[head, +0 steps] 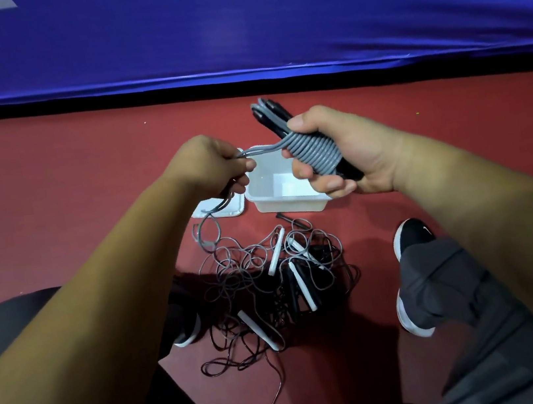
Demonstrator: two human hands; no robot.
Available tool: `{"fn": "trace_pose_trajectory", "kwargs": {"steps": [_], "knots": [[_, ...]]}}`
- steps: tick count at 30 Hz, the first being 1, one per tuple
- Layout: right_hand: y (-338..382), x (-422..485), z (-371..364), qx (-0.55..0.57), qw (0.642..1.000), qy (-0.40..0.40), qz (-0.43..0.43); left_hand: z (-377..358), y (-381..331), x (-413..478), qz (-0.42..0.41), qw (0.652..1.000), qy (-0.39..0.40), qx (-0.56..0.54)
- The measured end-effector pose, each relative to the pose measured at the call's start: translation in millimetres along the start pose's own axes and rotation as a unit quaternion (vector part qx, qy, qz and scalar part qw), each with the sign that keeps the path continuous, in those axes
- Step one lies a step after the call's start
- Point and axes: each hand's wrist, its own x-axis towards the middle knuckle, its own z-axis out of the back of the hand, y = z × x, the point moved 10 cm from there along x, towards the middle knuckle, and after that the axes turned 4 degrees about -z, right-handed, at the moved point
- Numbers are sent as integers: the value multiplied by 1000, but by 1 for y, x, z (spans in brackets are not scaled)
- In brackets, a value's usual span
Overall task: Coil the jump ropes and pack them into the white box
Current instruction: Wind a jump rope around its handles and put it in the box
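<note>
We observe the right hand closed around a grey jump rope, whose cord is wound in tight turns about its paired black handles; the handle ends project beyond the thumb toward the blue padded wall. The left hand pinches the free grey cord, which runs taut across to the coil and drops from the fist to the floor. Both hands are held above the white box, which sits open on the red floor with its lid lying just beside its left edge. On the floor nearer the person, we note a tangled pile of jump ropes, grey and dark cords with white and black handles, between the two shoes. The right shoe is black with a white sole.
</note>
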Motion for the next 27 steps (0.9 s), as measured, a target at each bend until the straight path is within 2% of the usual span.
{"fn": "trace_pose_trajectory", "kwargs": {"steps": [5, 9, 15, 18, 21, 25, 27], "knots": [[-30, -9, -27, -76, 984, 128, -99, 5, -14, -1, -28, 999, -12, -33], [-59, -9, -31, -167, 956, 164, -176, 3, -34, -7, -72, 995, -13, -70], [-67, -1, -19, -235, 946, 114, -192, 3, -56, -18, -128, 991, -30, -38], [-65, -1, -19, -254, 944, 110, -181, 2, -66, -23, -172, 984, -37, 16], [-67, 5, -9, -300, 936, 71, -172, -3, -78, -29, -215, 972, -32, 84], [-59, 17, 20, -369, 918, -32, -143, -25, -87, -32, -292, 910, 25, 292], [-50, 22, 37, -394, 907, -96, -114, -35, -77, -28, -274, 893, 70, 350]]}}
